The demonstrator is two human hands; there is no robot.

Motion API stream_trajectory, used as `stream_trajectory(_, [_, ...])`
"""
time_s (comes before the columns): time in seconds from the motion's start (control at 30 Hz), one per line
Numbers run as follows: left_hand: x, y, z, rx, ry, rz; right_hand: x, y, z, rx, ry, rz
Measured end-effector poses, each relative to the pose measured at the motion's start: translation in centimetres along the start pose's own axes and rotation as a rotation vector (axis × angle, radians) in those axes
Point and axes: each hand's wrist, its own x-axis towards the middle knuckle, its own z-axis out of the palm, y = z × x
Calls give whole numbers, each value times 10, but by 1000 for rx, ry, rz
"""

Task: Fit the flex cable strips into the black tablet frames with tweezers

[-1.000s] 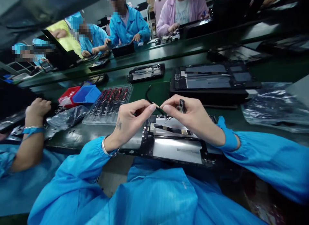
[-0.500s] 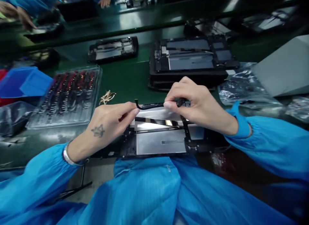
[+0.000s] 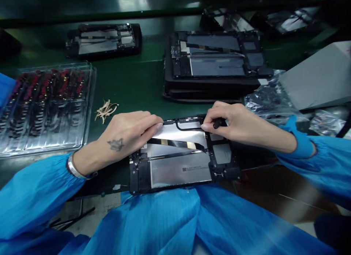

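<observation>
An opened tablet-like device (image 3: 181,167) with silver battery panels lies at the table's front edge, against the blue gown. A black cable (image 3: 189,128) curves over its upper part. My right hand (image 3: 229,123) pinches the right part of this cable at the device's top right; a dark rounded piece shows under its fingers. My left hand (image 3: 128,136) rests at the upper left edge of the device, fingers pressed together on its rim. What it holds, if anything, is hidden. A black and gold ribbon strip (image 3: 178,144) crosses the panels.
Behind stands a black stack with another opened device (image 3: 216,61). One more device (image 3: 106,41) lies at the back left. On the left are a clear tray (image 3: 52,105) of small parts and tan strips (image 3: 105,110). Plastic bags (image 3: 268,99) and a grey box (image 3: 320,77) are at the right.
The view has shifted. My left hand has let go of the cable's left end and moved onto the device's upper edge. The cable now lies lower, and my right hand is farther right.
</observation>
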Motion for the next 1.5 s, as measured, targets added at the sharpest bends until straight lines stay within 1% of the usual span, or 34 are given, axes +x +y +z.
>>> stream_trajectory(0.07, [3,0,2,-16,20,44,2,0,-1,-16,-11,28])
stream_trajectory(0.13, [4,-1,5,-59,15,79,4,0,-1,-32,-15,47])
stream_trajectory(0.23, [3,-4,12,-157,-48,80,6,0,-2,-53,-24,65])
stream_trajectory(0.37, [0,-7,20,-225,-141,38,8,0,-3,-70,-33,55])
stream_trajectory(0.5, [1,-7,24,-211,-159,78,8,0,-4,-78,-45,59])
stream_trajectory(0.57, [3,-7,24,-188,-163,106,8,0,-4,-82,-47,60])
stream_trajectory(0.73, [6,-4,24,-120,-171,124,8,1,-3,-79,-35,42])
stream_trajectory(1.07, [10,0,20,-23,-184,184,9,-1,-2,-83,-44,50])
stream_trajectory(1.13, [13,0,19,25,-179,226,9,-2,-3,-91,-48,49])
stream_trajectory(1.27, [16,3,18,254,-99,418,9,-3,-4,-75,-31,52])
stream_trajectory(1.3, [17,3,18,307,-81,447,9,-2,-5,-57,-25,40])
stream_trajectory(1.4, [17,5,17,393,-65,480,7,-1,-5,-12,-5,-5])
stream_trajectory(1.5, [17,3,16,425,-37,534,5,-1,-2,-46,47,3])
